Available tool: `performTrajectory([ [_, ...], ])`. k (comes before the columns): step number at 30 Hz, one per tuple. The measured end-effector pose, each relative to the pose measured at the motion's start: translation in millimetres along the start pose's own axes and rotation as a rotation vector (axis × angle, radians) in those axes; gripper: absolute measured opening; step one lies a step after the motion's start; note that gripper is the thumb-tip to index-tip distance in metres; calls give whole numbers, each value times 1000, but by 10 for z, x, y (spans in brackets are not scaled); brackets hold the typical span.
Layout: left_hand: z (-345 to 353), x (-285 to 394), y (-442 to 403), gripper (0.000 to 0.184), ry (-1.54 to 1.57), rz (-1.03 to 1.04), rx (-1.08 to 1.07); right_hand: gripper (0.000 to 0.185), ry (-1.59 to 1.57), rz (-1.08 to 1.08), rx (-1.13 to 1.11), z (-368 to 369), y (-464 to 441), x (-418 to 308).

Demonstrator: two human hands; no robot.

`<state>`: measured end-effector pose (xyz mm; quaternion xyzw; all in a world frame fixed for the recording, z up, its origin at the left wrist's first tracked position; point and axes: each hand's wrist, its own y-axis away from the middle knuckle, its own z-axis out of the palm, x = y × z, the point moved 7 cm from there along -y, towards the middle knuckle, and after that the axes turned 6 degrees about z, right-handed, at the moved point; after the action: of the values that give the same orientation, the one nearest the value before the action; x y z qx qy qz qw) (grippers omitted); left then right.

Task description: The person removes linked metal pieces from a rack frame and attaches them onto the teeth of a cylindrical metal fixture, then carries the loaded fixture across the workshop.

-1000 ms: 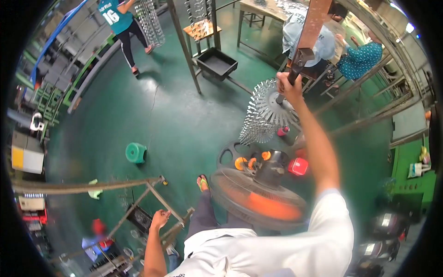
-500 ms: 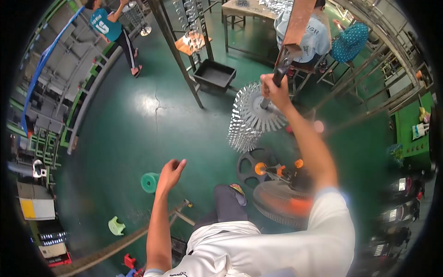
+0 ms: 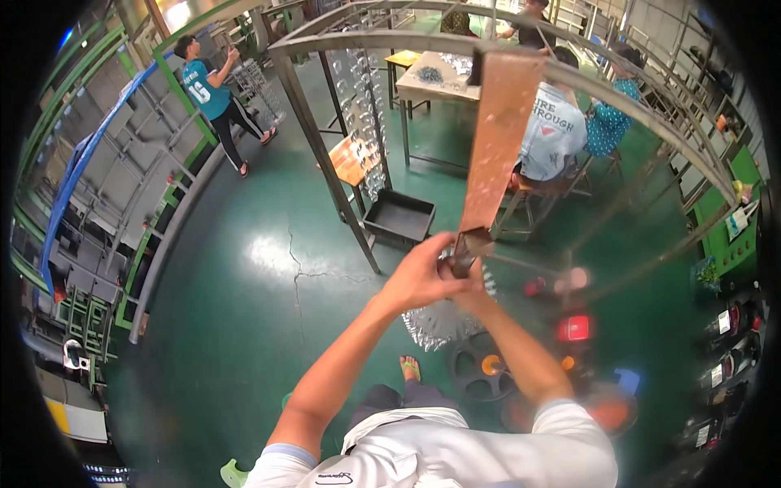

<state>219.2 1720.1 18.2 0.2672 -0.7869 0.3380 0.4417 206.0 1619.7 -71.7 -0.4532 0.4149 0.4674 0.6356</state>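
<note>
My left hand point(image 3: 416, 278) is closed around the dark hook point(image 3: 460, 265) at the lower end of a flat copper-coloured bar point(image 3: 503, 138). My right hand point(image 3: 467, 299) grips the same hook from the right, its fingers partly hidden behind my left. Below both hands hangs a round rack point(image 3: 439, 327) crowded with small shiny silver pieces. My hands and forearms cover its upper part. The bar runs up from the hook to a metal frame point(image 3: 382, 39).
Ahead on the green floor sits a black tray point(image 3: 399, 215) by a frame post. A fan point(image 3: 521, 407) and a dark spoked wheel point(image 3: 480, 366) lie near my right side. A person in teal point(image 3: 207, 89) handles another rack; others sit at a table point(image 3: 439, 85).
My left hand has risen from my left side and joined my right at the hook. My view has tilted up, showing more of the frame. The person in teal has turned.
</note>
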Motion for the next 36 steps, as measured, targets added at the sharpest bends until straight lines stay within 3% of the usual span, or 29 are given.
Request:
performTrajectory([
  [2, -82, -86, -27, 46, 226, -81, -114, 14, -42, -43, -23, 259, -58, -34],
  [5, -248, -476, -148, 36, 115, 73, -83, 23, 841, -150, -170, 293, -300, 1041],
  [9, -762, -529, -184, 22, 189, 81, -85, 22, 242, -78, -248, 875, -604, 1108],
  [12, -1142, -611, -109, 22, 84, 181, -115, 23, -212, -25, -275, 1355, -702, 1019],
  [13, -1229, -678, -85, 23, 20, 134, -172, 46, 150, -109, -258, 1477, -643, 877],
  [17, -1634, -873, 11, 20, 58, 216, -139, 41, 557, 36, -430, 1808, -772, 493],
  [20, -1975, -856, 62, 26, 97, 222, -50, 54, 785, 208, -568, 2050, -933, 127],
  [21, -2092, -893, 85, 30, 102, 209, -13, 61, 888, -42, -496, 2070, -989, -71],
  [23, -2392, -951, 158, 40, 109, 179, 74, 60, 858, 181, -593, 1943, -1218, -118],
  [24, -2495, -1032, 200, 40, 96, 18, 45, 59, 846, 273, -639, 1880, -1297, -79],
  [26, -2722, -1210, 331, 42, 67, -305, -9, 57, 899, 298, -444, 1756, -1556, -206],
  [27, -2825, -1202, 332, 52, 107, -195, 107, 51, 922, 159, -321, 1727, -1698, -308],
  [30, -3177, -1328, 417, 59, 4, -220, 220, 40, 759, 50, -6, 1754, -2067, -497],
  [36, -3764, -1558, 524, 53, 201, -141, 551, 29, 718, -362, 283, 2048, -2537, -960],
])
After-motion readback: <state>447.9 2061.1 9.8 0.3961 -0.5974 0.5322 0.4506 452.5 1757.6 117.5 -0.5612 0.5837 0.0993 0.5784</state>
